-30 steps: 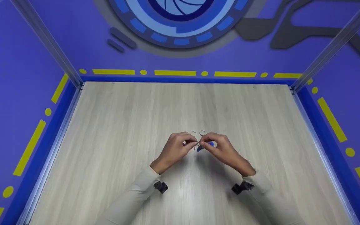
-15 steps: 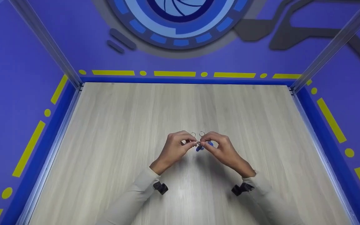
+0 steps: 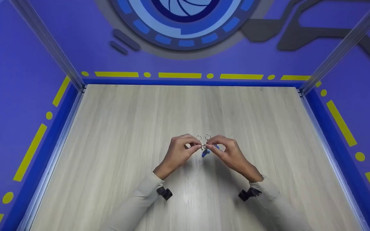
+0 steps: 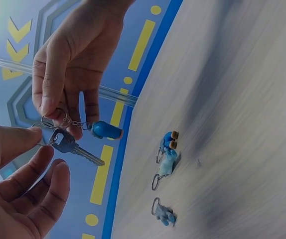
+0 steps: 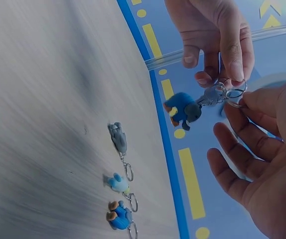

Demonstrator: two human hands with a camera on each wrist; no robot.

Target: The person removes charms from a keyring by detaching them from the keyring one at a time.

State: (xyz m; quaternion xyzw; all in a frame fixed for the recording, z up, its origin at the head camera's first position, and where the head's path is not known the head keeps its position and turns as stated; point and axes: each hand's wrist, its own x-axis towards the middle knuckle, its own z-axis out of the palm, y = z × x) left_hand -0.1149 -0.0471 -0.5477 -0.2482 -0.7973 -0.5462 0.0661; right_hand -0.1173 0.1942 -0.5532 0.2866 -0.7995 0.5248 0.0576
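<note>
Both hands meet over the wooden table. My left hand pinches a split ring carrying a silver key between thumb and fingers. Opposite it, my right hand pinches another ring, from which a short chain and a blue figurine keychain hang. In both wrist views the two rings cross or touch; whether they are linked, I cannot tell. Beneath the hands lie a blue figurine keychain with brown feet, a light-blue one and a grey one. In the head view the hands mostly cover these.
The pale wooden table is bounded by a blue back wall and two side walls. Metal posts stand at the back corners. A small black camera sits at each wrist.
The left hand has shifted very slightly left, and a little more metal shows between the fingertips. Both hands keep their pinch.
</note>
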